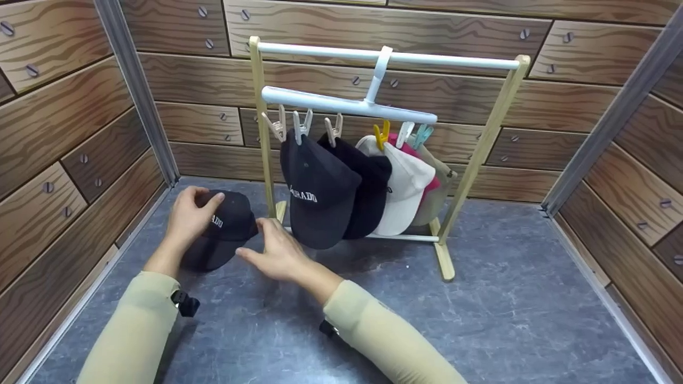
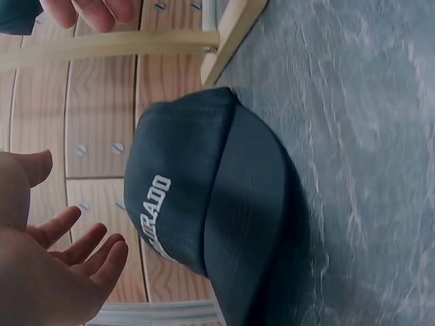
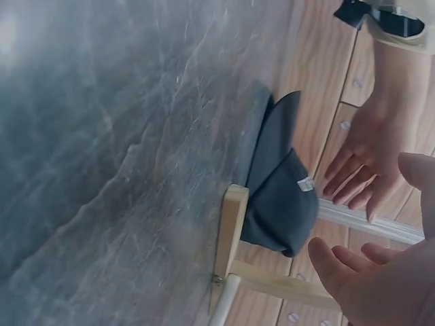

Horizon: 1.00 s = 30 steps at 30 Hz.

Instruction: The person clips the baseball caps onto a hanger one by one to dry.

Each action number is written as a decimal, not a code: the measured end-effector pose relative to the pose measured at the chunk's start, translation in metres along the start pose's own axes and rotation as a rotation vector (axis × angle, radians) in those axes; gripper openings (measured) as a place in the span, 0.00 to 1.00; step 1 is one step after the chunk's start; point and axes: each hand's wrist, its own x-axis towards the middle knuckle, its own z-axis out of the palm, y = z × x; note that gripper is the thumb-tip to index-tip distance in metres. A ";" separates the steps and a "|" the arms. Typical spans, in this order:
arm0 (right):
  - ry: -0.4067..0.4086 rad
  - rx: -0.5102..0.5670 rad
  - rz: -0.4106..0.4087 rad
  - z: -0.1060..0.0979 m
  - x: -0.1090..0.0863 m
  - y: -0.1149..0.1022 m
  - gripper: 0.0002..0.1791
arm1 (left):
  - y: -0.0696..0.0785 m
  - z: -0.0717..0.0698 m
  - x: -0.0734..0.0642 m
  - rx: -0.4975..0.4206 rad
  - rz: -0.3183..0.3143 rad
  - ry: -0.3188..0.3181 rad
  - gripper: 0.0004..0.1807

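A dark baseball cap (image 1: 232,213) with white lettering sits on the grey floor left of a small rack; its brim (image 2: 248,197) lies toward the near side. My left hand (image 1: 189,213) hovers over the cap's left side, and the left wrist view shows its loosely bent fingers (image 2: 102,261) apart from the cap. On the other side, my right hand (image 1: 280,250) is held with thumb and fingers spread, between the cap and the rack. The right wrist view shows a gap between its fingertips (image 3: 323,258) and the cap (image 3: 279,197). Neither hand holds anything.
The wooden rack (image 1: 483,133) carries a white hanger (image 1: 331,101). Clothespins hold several caps from it: a dark one (image 1: 325,181), a black one (image 1: 376,181), a white one (image 1: 405,176), pink and khaki ones behind. Wood-patterned walls (image 1: 197,85) enclose the floor (image 1: 512,298).
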 end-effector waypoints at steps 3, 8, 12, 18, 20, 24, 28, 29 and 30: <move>-0.003 -0.004 0.016 0.004 0.008 0.002 0.44 | -0.005 -0.003 0.004 0.036 0.009 -0.017 0.37; -0.025 -0.027 0.020 0.011 0.019 0.007 0.46 | -0.015 -0.006 0.010 0.067 0.006 -0.045 0.39; -0.042 -0.028 0.014 0.018 0.026 0.009 0.49 | -0.022 -0.009 0.012 0.071 -0.011 -0.068 0.42; -0.035 0.013 -0.006 0.025 0.034 0.013 0.51 | -0.028 -0.011 0.015 0.081 -0.041 -0.131 0.49; -0.032 0.031 -0.003 0.027 0.036 0.015 0.51 | -0.028 -0.010 0.016 0.079 -0.046 -0.149 0.51; -0.055 0.062 0.023 0.028 0.038 0.020 0.55 | -0.030 -0.010 0.018 0.073 -0.058 -0.177 0.53; -0.072 0.079 0.030 0.030 0.039 0.024 0.58 | -0.033 -0.009 0.019 0.076 -0.072 -0.191 0.54; -0.070 0.087 0.031 0.030 0.040 0.024 0.58 | -0.034 -0.009 0.019 0.076 -0.076 -0.193 0.55; -0.070 0.094 0.037 0.030 0.040 0.024 0.58 | -0.034 -0.009 0.020 0.073 -0.080 -0.197 0.55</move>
